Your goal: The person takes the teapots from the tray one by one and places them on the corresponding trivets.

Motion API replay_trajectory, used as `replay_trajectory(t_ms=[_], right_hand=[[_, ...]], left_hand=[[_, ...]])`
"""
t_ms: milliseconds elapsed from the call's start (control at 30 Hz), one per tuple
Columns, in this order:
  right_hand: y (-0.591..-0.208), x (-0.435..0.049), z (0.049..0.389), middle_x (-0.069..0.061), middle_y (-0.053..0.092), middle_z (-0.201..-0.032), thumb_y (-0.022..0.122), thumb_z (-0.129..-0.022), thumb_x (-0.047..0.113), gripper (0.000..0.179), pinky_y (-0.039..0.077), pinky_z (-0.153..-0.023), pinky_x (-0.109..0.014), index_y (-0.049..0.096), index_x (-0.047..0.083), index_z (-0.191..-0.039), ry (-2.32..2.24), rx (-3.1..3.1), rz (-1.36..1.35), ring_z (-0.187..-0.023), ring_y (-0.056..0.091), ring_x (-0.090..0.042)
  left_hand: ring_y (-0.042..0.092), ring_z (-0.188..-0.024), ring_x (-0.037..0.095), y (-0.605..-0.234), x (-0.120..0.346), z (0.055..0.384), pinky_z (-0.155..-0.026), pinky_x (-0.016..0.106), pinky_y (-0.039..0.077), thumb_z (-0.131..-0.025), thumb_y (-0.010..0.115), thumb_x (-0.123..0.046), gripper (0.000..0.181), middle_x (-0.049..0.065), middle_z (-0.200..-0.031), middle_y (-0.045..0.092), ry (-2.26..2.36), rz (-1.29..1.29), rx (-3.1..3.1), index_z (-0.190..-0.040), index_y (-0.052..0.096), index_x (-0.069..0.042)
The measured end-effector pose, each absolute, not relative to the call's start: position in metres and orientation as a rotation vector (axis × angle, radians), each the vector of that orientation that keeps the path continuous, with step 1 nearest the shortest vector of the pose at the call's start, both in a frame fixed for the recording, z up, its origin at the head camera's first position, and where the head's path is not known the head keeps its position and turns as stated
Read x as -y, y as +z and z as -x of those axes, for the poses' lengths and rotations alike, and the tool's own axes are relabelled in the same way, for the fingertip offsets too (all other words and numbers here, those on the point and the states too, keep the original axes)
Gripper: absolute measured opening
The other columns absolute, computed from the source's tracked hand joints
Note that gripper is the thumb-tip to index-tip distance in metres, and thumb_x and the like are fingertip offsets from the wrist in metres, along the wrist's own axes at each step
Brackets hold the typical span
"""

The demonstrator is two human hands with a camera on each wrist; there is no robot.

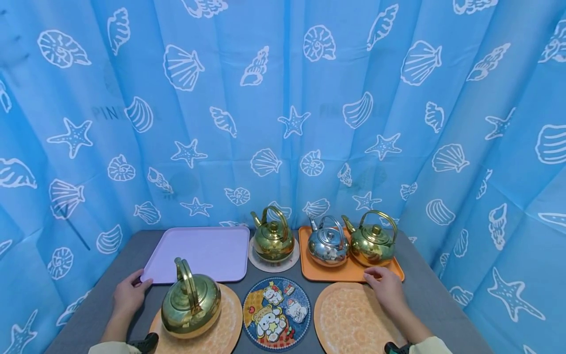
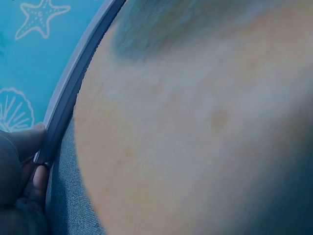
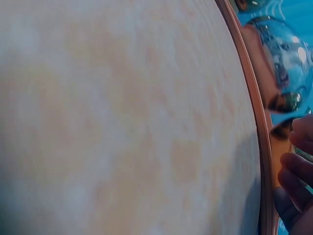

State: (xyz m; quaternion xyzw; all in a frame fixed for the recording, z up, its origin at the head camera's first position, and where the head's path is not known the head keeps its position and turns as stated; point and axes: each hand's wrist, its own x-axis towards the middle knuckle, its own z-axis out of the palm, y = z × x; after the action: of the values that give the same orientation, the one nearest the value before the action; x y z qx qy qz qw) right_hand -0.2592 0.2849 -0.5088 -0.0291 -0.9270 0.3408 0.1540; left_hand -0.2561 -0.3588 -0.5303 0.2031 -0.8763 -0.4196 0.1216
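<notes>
At the left, my left hand (image 1: 129, 295) pinches the front left corner of a lavender tray (image 1: 212, 253); the left wrist view shows its thumb and fingers (image 2: 38, 183) at the tray edge. A large brass teapot (image 1: 191, 305) stands on a round peach placemat (image 1: 230, 319), right of this hand. My right hand (image 1: 385, 290) is at the front edge of an orange tray (image 1: 318, 273), fingers loosely bent and holding nothing; whether they touch the tray is unclear. On that tray stand a silver teapot (image 1: 328, 246) and a brass teapot (image 1: 373, 246), just behind the hand.
Between the trays, a smaller brass teapot (image 1: 274, 241) sits on a round pale mat (image 1: 265, 265). In front lies a round blue cartoon mat (image 1: 277, 314). A second peach placemat (image 1: 353, 319) lies before the orange tray. A blue shell-patterned curtain (image 1: 283, 123) hangs behind the grey table.
</notes>
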Motion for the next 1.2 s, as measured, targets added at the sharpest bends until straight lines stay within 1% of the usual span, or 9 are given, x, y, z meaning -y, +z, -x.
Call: replay_trajectory(t_ms=[100,200,367,467,700,800,900,1033,1200], right_hand=[[-0.510,-0.293,0.258,-0.014,0.067,-0.099,0.069,-0.090,0.013,0.014,0.049,-0.077,-0.051,0.072,0.003,-0.099,0.967,2.648,0.102,-0.092,0.060,-0.033],[-0.511,-0.301,0.257,-0.015,0.067,-0.099,0.068,-0.090,0.012,0.015,0.049,-0.076,-0.049,0.071,0.002,-0.100,0.959,2.641,0.123,-0.091,0.060,-0.033],[-0.513,-0.316,0.259,-0.015,0.063,-0.093,0.069,-0.089,0.011,0.016,0.048,-0.064,-0.042,0.070,-0.001,-0.100,0.912,2.633,0.187,-0.082,0.058,-0.031],[-0.515,-0.323,0.261,-0.017,0.060,-0.090,0.069,-0.088,0.009,0.017,0.046,-0.062,-0.042,0.070,-0.002,-0.100,0.888,2.618,0.260,-0.082,0.056,-0.033],[-0.520,-0.339,0.265,-0.024,0.060,-0.094,0.070,-0.086,0.008,0.031,0.042,-0.073,-0.051,0.066,-0.009,-0.111,0.813,2.604,0.366,-0.088,0.053,-0.039],[-0.521,-0.346,0.265,-0.031,0.061,-0.106,0.071,-0.085,0.010,0.038,0.042,-0.083,-0.057,0.063,-0.011,-0.117,0.789,2.626,0.389,-0.098,0.054,-0.046],[-0.520,-0.351,0.266,-0.033,0.058,-0.118,0.070,-0.086,0.013,0.044,0.040,-0.091,-0.060,0.060,-0.012,-0.121,0.796,2.657,0.422,-0.108,0.051,-0.050],[-0.519,-0.357,0.267,-0.033,0.054,-0.125,0.069,-0.088,0.019,0.048,0.040,-0.093,-0.061,0.059,-0.009,-0.125,0.820,2.717,0.458,-0.113,0.048,-0.052],[-0.517,-0.363,0.265,-0.034,0.051,-0.129,0.069,-0.089,0.023,0.050,0.037,-0.096,-0.062,0.057,-0.008,-0.127,0.829,2.774,0.419,-0.115,0.046,-0.053]], left_hand=[[0.036,-0.127,0.054,-0.530,0.359,0.255,-0.101,0.061,0.035,-0.099,0.056,-0.014,0.053,0.039,-0.139,0.037,-1.237,-0.598,2.561,-0.142,0.036,0.011],[0.036,-0.127,0.054,-0.531,0.359,0.255,-0.101,0.061,0.035,-0.099,0.056,-0.014,0.053,0.039,-0.139,0.037,-1.241,-0.601,2.558,-0.142,0.036,0.011],[0.037,-0.126,0.053,-0.530,0.358,0.255,-0.100,0.061,0.035,-0.098,0.056,-0.012,0.052,0.040,-0.138,0.038,-1.234,-0.598,2.549,-0.141,0.037,0.011],[0.038,-0.126,0.053,-0.530,0.358,0.255,-0.101,0.061,0.035,-0.099,0.056,-0.012,0.052,0.039,-0.138,0.038,-1.232,-0.602,2.549,-0.142,0.037,0.011],[0.038,-0.125,0.053,-0.531,0.358,0.256,-0.100,0.062,0.035,-0.098,0.056,-0.012,0.052,0.040,-0.137,0.038,-1.209,-0.606,2.554,-0.141,0.038,0.011],[0.038,-0.125,0.053,-0.532,0.359,0.256,-0.100,0.061,0.036,-0.098,0.056,-0.011,0.052,0.040,-0.137,0.039,-1.202,-0.603,2.558,-0.141,0.038,0.011],[0.039,-0.124,0.053,-0.532,0.359,0.256,-0.100,0.061,0.036,-0.098,0.056,-0.011,0.051,0.040,-0.136,0.040,-1.198,-0.590,2.552,-0.140,0.038,0.012],[0.040,-0.124,0.053,-0.531,0.359,0.257,-0.100,0.061,0.036,-0.098,0.056,-0.012,0.051,0.040,-0.135,0.040,-1.197,-0.584,2.549,-0.140,0.039,0.012],[0.039,-0.124,0.053,-0.530,0.359,0.256,-0.100,0.062,0.035,-0.098,0.056,-0.013,0.052,0.040,-0.136,0.039,-1.212,-0.590,2.558,-0.141,0.038,0.012]])
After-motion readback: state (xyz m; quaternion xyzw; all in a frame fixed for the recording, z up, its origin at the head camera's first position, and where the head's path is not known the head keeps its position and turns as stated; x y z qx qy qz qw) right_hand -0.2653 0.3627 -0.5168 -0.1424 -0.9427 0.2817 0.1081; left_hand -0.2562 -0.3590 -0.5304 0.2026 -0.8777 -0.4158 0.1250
